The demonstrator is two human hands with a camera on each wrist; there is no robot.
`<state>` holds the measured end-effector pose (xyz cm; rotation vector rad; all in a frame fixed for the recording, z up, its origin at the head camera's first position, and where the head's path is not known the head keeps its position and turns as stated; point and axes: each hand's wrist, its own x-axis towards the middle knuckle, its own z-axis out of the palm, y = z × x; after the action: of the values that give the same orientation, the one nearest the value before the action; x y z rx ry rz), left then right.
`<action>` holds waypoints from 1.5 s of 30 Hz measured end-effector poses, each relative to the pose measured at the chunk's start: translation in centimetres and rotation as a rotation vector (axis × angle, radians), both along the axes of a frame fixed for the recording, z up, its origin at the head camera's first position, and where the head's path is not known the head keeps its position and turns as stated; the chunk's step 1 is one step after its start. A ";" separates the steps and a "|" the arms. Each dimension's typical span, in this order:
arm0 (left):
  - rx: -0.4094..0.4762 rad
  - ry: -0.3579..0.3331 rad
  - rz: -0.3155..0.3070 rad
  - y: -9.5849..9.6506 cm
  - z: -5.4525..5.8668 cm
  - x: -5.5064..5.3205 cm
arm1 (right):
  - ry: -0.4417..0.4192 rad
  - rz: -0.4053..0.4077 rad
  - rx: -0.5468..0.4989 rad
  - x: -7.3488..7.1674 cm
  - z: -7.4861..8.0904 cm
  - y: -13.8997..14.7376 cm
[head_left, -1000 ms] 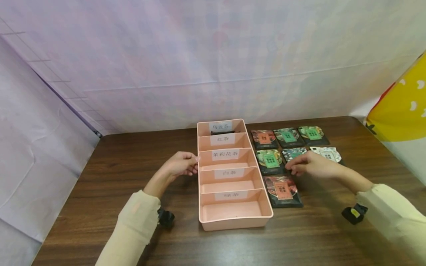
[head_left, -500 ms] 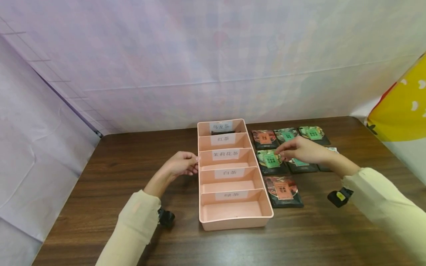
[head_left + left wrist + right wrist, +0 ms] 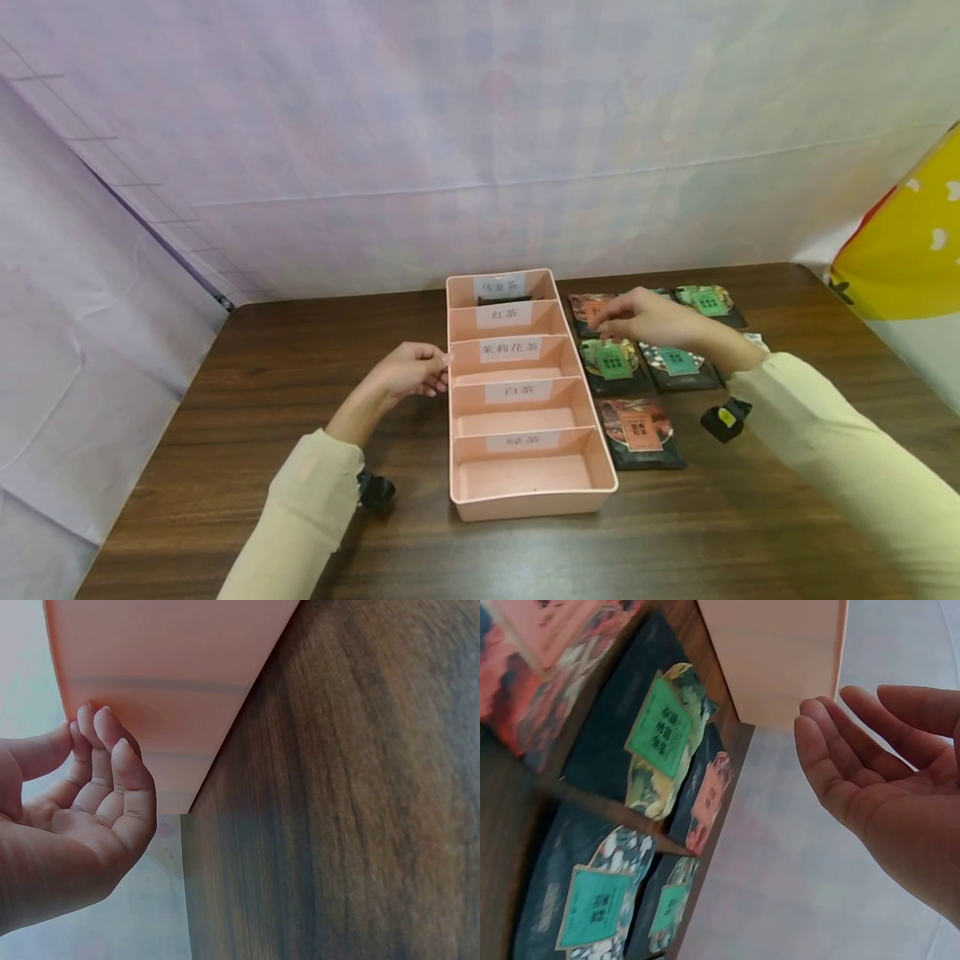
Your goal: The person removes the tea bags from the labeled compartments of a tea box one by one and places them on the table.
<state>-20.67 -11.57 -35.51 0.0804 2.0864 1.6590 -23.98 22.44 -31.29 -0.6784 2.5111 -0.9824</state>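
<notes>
A pink divided storage box [image 3: 531, 503] stands on the table, with a paper label in each compartment. My left hand [image 3: 405, 369] pinches the rim of its left wall between thumb and fingers; the left wrist view shows the curled fingers [image 3: 136, 766] against that wall. A dark packet [image 3: 510, 299] lies in the farthest compartment. Holding nothing, my right hand [image 3: 651, 318] hovers with loosely bent fingers over the tea packets right of the box. Its fingertips overlap the orange-labelled packet [image 3: 585, 305] at the back, and the hand mostly hides another packet behind it.
Beside the box lie a green-labelled packet [image 3: 615, 367], a teal-labelled one [image 3: 681, 363], an orange-labelled one [image 3: 642, 433] at the front and a green-labelled one [image 3: 708, 303] at the back right. A pale cloth backdrop [image 3: 360, 167] rises behind the table.
My right hand has moved left and away from me, from the teal-labelled packet across the green-labelled one toward the back orange-labelled one. The left hand and the box have stayed in place.
</notes>
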 end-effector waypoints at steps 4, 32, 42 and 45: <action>0.005 0.001 -0.004 0.1 -0.1 0.0 | 0.036 -0.004 -0.011 -0.6 0.0 -0.7; 0.007 0.010 -0.004 0.1 -0.3 -0.2 | -0.004 -0.056 0.020 -4.2 1.1 -4.9; -0.002 0.010 -0.005 0.1 -0.3 -0.3 | 0.005 -0.077 0.016 -5.0 0.9 -6.0; -0.005 0.008 -0.001 0.1 -0.2 -0.3 | 0.020 -0.072 0.008 -5.1 0.6 -6.2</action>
<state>-20.93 -11.45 -35.71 0.0864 2.0963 1.6555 -29.12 16.24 -30.73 -0.6024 2.5719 -0.9940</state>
